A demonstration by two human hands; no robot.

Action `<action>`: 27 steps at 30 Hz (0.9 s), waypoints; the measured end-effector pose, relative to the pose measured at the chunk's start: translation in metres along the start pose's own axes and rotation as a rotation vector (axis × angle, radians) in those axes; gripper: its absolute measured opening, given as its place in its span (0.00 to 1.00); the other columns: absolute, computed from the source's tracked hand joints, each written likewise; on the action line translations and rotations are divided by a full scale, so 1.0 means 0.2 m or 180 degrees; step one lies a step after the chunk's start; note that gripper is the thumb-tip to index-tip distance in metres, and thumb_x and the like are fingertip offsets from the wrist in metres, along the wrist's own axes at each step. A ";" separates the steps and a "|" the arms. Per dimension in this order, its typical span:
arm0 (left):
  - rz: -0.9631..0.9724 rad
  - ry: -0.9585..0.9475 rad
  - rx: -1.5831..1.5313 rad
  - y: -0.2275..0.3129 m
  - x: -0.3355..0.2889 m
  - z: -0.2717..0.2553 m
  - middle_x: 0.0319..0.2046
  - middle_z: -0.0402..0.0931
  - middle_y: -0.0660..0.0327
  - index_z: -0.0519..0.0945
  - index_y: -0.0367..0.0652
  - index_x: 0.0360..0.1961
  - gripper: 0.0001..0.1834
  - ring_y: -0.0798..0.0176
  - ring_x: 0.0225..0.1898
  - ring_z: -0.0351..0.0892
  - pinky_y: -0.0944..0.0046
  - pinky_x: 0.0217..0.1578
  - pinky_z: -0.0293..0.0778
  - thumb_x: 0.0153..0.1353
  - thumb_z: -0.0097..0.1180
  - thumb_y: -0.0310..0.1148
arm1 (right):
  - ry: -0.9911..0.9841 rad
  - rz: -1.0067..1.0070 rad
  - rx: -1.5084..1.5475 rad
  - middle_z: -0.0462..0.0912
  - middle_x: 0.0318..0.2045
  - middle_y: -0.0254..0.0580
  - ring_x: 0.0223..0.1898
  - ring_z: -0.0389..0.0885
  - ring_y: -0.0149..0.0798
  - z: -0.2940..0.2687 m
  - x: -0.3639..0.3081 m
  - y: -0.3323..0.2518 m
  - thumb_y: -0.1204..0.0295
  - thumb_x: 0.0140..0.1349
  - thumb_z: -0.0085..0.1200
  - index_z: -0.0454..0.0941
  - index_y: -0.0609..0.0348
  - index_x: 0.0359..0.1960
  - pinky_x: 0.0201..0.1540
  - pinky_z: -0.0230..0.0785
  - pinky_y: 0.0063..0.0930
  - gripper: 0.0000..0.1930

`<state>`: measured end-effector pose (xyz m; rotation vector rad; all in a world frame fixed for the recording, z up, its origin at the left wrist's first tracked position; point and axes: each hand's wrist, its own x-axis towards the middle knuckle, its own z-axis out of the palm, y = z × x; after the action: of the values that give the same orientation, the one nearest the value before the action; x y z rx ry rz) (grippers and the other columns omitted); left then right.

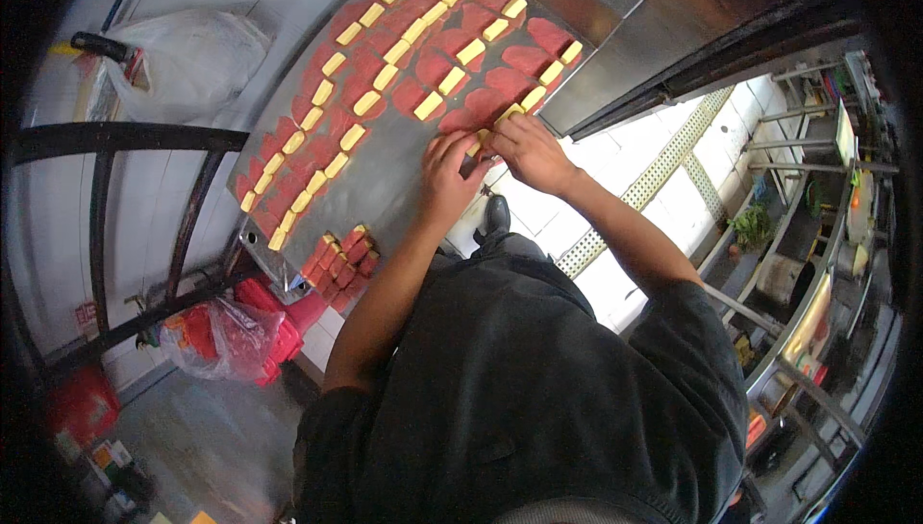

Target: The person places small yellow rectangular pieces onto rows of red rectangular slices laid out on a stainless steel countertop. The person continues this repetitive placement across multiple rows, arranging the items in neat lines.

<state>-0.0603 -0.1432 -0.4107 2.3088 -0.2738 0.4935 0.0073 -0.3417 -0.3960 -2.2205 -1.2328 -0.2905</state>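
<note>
Thin red meat slices (425,67) lie in rows on a metal table (380,187), most topped with a yellow cheese-like stick (367,102). At the near right end of these rows my two hands meet. The fingers of my left hand (450,178) are bent around a meat slice with a yellow stick, part of which shows between the hands. My right hand (534,154) closes on the same piece from the other side, its fingertips pressed together. The fingers hide most of that piece. Near the table's left corner several rolled meat pieces (338,269) sit packed together, yellow showing at some ends.
A black metal rail (125,137) and a plastic bag (202,62) are on the left. Below the table stand red containers (288,317) with a clear bag (216,336). On the right, a floor drain grate (663,173) crosses white tiles, with metal shelving (817,284) beyond.
</note>
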 end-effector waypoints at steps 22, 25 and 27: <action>-0.0314 0.0418 -0.0019 0.05 -0.02 -0.02 0.45 0.81 0.50 0.77 0.39 0.57 0.20 0.43 0.50 0.79 0.48 0.53 0.75 0.65 0.67 0.27 | -0.0704 -0.0793 -0.0281 0.85 0.56 0.30 0.59 0.76 0.40 -0.04 0.16 0.12 0.69 0.59 0.62 0.89 0.50 0.52 0.55 0.65 0.42 0.18; -0.0160 0.0210 0.0172 0.02 -0.05 -0.01 0.47 0.80 0.51 0.78 0.40 0.55 0.19 0.43 0.51 0.78 0.48 0.54 0.74 0.65 0.67 0.29 | -0.0874 -0.0695 -0.0388 0.84 0.58 0.30 0.62 0.75 0.40 -0.05 0.17 0.10 0.68 0.60 0.62 0.89 0.50 0.52 0.56 0.65 0.44 0.18; -0.0225 0.0314 0.0256 0.01 -0.05 0.00 0.48 0.79 0.51 0.79 0.40 0.54 0.18 0.43 0.51 0.77 0.47 0.53 0.74 0.64 0.68 0.30 | -0.0829 -0.0656 -0.0367 0.83 0.59 0.32 0.64 0.74 0.41 -0.06 0.19 0.08 0.68 0.60 0.63 0.88 0.50 0.53 0.55 0.65 0.44 0.18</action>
<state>-0.0698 -0.1435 -0.4145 2.3545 -0.1261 0.5903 0.0432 -0.3284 -0.3755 -2.2850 -1.6267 -0.1580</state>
